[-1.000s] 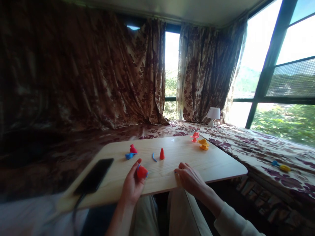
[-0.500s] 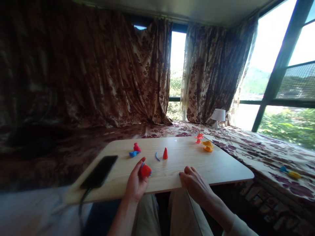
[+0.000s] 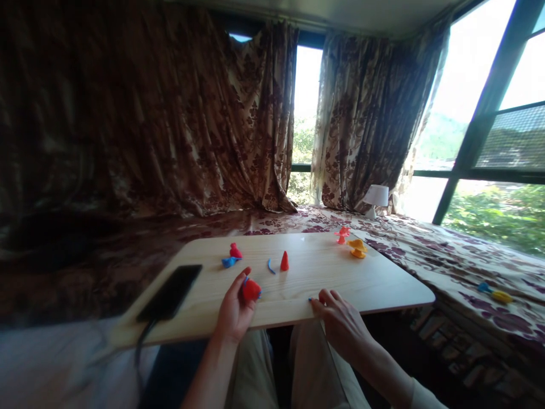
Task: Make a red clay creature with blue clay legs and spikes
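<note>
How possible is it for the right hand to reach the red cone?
Probably yes: only tabletop shows between the right hand and the red cone, though the fingers appear to pinch a small blue piece.

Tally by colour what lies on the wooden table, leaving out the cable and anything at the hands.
Blue 2: lumpy blue piece, thin curved blue strip
Red 1: upright red cone
Magenta 1: rounded magenta piece
Coral 1: stemmed coral piece
Yellow 1: broad-topped yellow piece
Black 1: flat rectangular black device
Total 7

Tabletop smooth, wood-grained; red lump matt, clay-like; curtains cloth.
</note>
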{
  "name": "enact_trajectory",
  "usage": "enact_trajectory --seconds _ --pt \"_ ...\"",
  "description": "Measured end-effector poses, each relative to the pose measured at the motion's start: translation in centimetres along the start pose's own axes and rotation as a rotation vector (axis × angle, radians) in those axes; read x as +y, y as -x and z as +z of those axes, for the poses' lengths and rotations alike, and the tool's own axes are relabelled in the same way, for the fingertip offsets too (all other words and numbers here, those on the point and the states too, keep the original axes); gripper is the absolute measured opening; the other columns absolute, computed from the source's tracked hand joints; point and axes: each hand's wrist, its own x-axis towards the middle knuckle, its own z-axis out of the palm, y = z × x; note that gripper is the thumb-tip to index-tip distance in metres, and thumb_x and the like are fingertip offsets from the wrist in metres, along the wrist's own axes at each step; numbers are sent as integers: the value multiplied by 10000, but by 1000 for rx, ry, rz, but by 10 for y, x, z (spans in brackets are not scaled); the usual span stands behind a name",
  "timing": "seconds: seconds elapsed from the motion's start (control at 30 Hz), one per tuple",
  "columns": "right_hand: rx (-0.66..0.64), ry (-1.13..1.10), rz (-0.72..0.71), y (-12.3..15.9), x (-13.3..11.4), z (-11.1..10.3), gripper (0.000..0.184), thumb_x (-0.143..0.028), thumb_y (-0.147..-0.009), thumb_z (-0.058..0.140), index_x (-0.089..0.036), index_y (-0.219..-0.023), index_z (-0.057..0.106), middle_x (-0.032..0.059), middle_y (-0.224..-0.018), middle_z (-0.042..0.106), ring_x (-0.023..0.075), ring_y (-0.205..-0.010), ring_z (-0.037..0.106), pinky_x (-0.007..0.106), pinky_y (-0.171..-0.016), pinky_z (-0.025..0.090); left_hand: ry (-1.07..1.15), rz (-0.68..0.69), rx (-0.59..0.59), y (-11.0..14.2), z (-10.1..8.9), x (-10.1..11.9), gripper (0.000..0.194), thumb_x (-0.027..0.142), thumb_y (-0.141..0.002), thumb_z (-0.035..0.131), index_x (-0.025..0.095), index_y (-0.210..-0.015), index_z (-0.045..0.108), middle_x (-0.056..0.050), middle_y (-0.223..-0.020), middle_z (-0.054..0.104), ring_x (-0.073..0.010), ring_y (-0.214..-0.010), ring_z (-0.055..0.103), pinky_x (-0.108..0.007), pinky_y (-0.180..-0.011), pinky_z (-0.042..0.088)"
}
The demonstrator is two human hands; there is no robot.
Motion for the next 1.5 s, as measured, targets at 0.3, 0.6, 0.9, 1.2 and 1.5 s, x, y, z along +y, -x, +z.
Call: enact_trajectory --seconds 0.3,0.6,0.9,1.2,1.5 --pt "-46 8 7 -10 -1 -4 260 -59 -858 433 -171 -981 632 125 -1032 590 248 -971 527 314 -763 419 13 -18 10 1 1 0 207 79 -894 458 99 -913 663 6 -574 645 -66 -466 591 -192 -478 504" --pt "-41 15 26 -13 1 -4 244 -84 -858 449 -177 -980 638 128 -1053 595 261 -983 532 325 -765 424 18 6 12 1 0 0 231 69 -895 444 99 -873 671 -5 -583 646 -70 -470 592 -189 -481 506" --pt "16 -19 3 -8 9 0 274 -88 -861 426 -193 -981 649 107 -1007 607 240 -959 547 302 -743 416 -16 6 7 3 2 0 211 80 -884 465 126 -889 671 13 -580 642 -72 -461 587 -193 -472 506" --pt "55 -191 21 -33 29 -12 294 -157 -881 434 -205 -1044 673 67 -1019 649 188 -933 599 255 -714 397 -15 4 12 3 2 0 217 84 -891 450 113 -883 665 4 -573 639 -74 -465 588 -186 -472 497" --pt "-27 -180 92 -53 22 -1 208 -152 -811 510 -189 -816 715 65 -914 672 190 -852 621 249 -638 379 -12 -58 118 12 7 3 221 116 -900 438 111 -851 653 -5 -573 637 -87 -456 583 -215 -459 496"
